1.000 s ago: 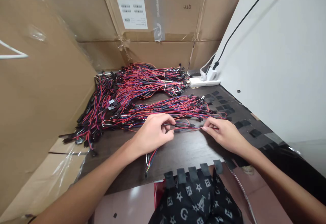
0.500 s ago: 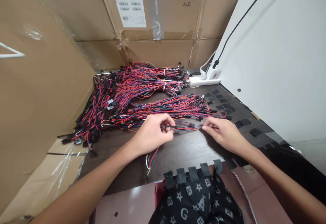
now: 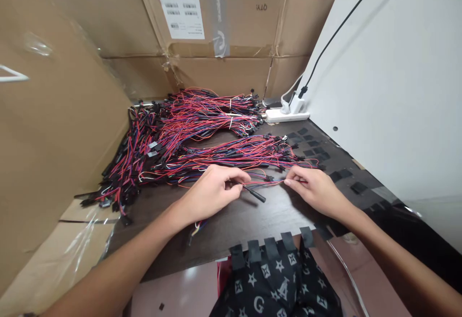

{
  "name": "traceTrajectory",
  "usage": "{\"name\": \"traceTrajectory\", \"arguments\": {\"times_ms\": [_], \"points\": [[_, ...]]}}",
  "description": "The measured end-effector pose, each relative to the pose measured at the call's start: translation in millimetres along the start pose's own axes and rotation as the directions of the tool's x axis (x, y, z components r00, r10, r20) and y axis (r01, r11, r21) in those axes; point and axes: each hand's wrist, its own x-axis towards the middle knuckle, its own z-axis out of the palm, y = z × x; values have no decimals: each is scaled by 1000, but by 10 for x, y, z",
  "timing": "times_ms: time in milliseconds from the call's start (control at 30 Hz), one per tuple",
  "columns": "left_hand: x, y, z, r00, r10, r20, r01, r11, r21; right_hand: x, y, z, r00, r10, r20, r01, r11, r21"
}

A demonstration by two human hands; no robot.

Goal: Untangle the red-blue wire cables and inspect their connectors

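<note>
My left hand point(image 3: 214, 192) is closed in a pinch around a wire harness point(image 3: 275, 182) of thin red and dark wires. A black cylindrical connector point(image 3: 257, 195) sticks out past its fingertips, angled down to the right. Loose wire ends point(image 3: 197, 229) of several colours hang below the left wrist. To the right, my right hand point(image 3: 315, 188) pinches the red and blue wires, which run fairly straight between both hands just above the table. Directly behind the hands lies a bundle of similar harnesses point(image 3: 231, 156).
More harness bundles point(image 3: 202, 117) and a tangled pile point(image 3: 132, 163) cover the table's back and left. Black tape pieces point(image 3: 341, 174) stick to the right side and front edge. A white power strip point(image 3: 285, 116) sits by the white panel point(image 3: 390, 91). Cardboard point(image 3: 231, 74) walls the back.
The black connector now points out to the lower right from my left hand. The loose wire ends under the left wrist have swung left. My right hand keeps its pinch almost in place.
</note>
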Motion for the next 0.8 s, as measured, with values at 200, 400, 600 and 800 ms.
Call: {"name": "traceTrajectory", "arguments": {"times_ms": [200, 400, 600, 800], "points": [[-51, -14, -59, 970, 215, 117, -229, 966, 123, -21, -74, -76, 990, -78, -116, 91, 990, 106], [-80, 2, -42, 960, 255, 113, -275, 934, 228, -62, -189, -241, 944, -143, -296, 159, 987, 32], [-85, -31, -16, 947, 315, -68, -285, 919, 273, -127, -214, -315, 920, -165, -355, 166, 986, -29], [-80, -9, -28, 962, 271, -19, -245, 897, 368, -198, -285, -406, 845, -219, -488, 192, 976, -105]]}}
